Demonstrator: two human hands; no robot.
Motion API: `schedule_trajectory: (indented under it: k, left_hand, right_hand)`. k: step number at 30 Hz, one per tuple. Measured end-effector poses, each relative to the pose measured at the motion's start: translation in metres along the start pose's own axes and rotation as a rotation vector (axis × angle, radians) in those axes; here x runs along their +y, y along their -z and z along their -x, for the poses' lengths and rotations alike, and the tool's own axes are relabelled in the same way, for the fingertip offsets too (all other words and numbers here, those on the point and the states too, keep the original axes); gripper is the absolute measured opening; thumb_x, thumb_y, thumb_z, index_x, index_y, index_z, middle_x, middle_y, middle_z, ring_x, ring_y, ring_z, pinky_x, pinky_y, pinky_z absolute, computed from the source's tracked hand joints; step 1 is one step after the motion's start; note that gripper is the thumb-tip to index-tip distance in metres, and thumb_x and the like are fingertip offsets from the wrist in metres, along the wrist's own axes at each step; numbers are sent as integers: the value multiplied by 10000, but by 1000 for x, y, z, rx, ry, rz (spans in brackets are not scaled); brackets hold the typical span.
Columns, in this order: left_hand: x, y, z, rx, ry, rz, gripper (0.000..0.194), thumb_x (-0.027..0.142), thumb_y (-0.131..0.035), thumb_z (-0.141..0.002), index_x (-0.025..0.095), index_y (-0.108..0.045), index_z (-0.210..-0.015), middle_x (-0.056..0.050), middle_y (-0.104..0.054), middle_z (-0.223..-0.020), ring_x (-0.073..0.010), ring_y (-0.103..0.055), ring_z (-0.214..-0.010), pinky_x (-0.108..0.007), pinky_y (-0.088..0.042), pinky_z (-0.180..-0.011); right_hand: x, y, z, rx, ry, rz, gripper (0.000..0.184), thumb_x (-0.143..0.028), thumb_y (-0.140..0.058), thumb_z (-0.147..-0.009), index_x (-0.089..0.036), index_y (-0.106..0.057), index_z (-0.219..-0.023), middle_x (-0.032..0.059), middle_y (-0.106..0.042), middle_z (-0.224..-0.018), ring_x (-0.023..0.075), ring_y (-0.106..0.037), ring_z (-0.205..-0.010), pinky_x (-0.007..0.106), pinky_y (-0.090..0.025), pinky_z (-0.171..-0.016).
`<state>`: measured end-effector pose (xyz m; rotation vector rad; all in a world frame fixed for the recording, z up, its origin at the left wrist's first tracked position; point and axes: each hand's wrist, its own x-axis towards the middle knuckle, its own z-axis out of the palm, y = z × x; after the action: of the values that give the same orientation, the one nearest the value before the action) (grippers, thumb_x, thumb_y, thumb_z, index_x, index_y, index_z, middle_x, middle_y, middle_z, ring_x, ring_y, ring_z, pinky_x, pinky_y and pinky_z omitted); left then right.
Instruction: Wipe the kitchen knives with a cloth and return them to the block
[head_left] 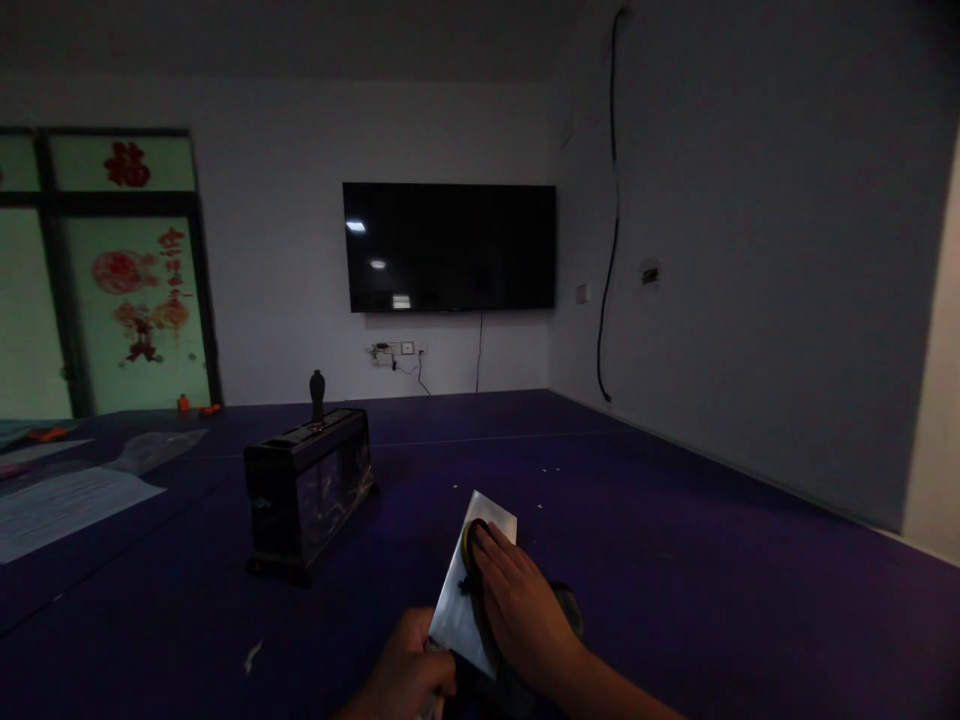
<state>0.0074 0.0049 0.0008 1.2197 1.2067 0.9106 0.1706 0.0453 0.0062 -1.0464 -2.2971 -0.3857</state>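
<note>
A broad, shiny cleaver (pixel 459 622) is tilted up in front of me at the bottom centre. My left hand (pixel 411 668) is closed round its handle end, most of which is hidden. With fingers together, my right hand (pixel 525 612) presses a dark round pad with a yellow edge (pixel 469 552) against the flat of the blade. The palm covers much of this pad. Partly hidden behind my right wrist is a dark rounded object (pixel 568 606) whose kind I cannot make out.
On the purple-blue surface (pixel 675 560), a black knife block (pixel 304 490) with dark see-through sides stands left of centre; one dark handle (pixel 317 395) sticks up from it. Papers (pixel 75 505) and clear plastic (pixel 156 450) lie far left. A white scrap (pixel 253 656) lies nearer.
</note>
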Motion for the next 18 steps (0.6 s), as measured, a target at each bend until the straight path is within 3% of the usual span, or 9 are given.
schedule_trajectory:
  k: [5,12,18]
  left_hand:
    - [-3,2,-1,35,26,25,260,32,-433,-482,148,-515,-700,70,-466,-412,-69,-353,-313,-190,-221,-351]
    - [-3,1,2,36,-47,84,193,42,-456,-476,151,-498,-630,78,-457,-433,-39,-328,-315,-175,-210,-356]
    - [2,1,2,53,106,1,204,74,-413,-500,178,-469,-666,91,-395,-311,-74,-324,-251,-179,-213,-323]
  right_hand:
    - [1,-1,0,2,13,1,548,-57,-368,-735,-113,-383,-1280,78,-356,-1353,237,-249,-1261,398,-357,-973]
    - [-1,0,0,36,11,7,542,-45,-360,-735,-112,-394,-1272,78,-374,-1342,230,-262,-1257,395,-353,-977]
    - [-2,-1,1,51,-26,6,524,-71,-361,-748,-123,-403,-1268,81,-408,-1317,241,-305,-1236,408,-385,-943]
